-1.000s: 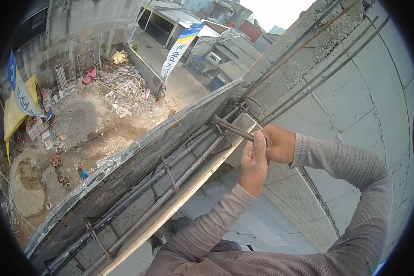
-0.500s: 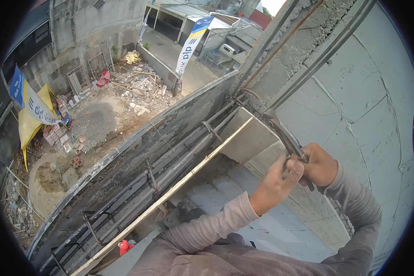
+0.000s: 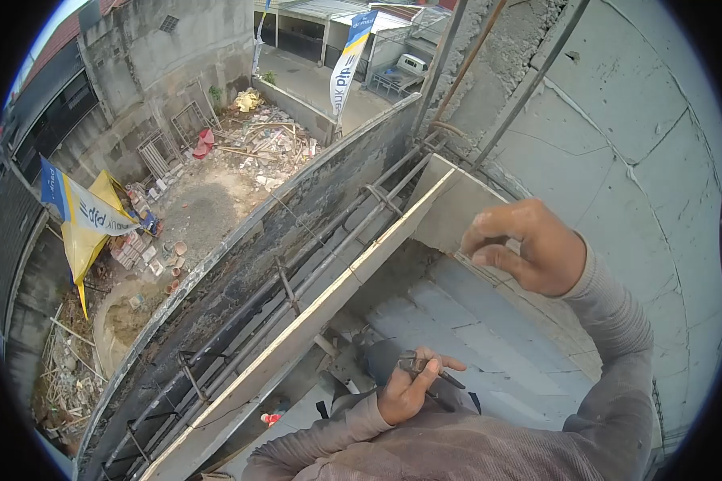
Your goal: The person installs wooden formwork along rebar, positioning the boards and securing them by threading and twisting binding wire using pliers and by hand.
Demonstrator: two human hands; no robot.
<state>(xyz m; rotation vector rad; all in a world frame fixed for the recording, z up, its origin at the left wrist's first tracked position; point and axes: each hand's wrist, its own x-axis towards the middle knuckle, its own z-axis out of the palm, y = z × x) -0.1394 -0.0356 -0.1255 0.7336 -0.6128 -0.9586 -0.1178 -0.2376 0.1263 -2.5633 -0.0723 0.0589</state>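
Observation:
My left hand [image 3: 413,393] is low in front of my body, wrapped round dark metal pincers [image 3: 410,363]. Part of the tool is hidden by the fingers. Higher up on the right is my right hand [image 3: 533,244], its fingers curled towards the thumb in a pinch. Whatever is between those fingertips, if anything, is too small to make out. Beyond that hand lies the end of a pale formwork board [image 3: 445,180]. Long steel reinforcing bars [image 3: 329,260] with bent stirrups [image 3: 287,289] run along the board's far side.
A dark concrete wall [image 3: 241,240] curves beside the bars, with a deep drop to a yard holding a rubble heap [image 3: 269,144]. Upright bars [image 3: 529,88] stand against the grey block wall [image 3: 618,160]. A flag [image 3: 349,76] rises beyond the wall.
My hands have moved apart. The left came down towards my body with the pincers, while the right rose slightly, away from the tool. The view has shifted a little.

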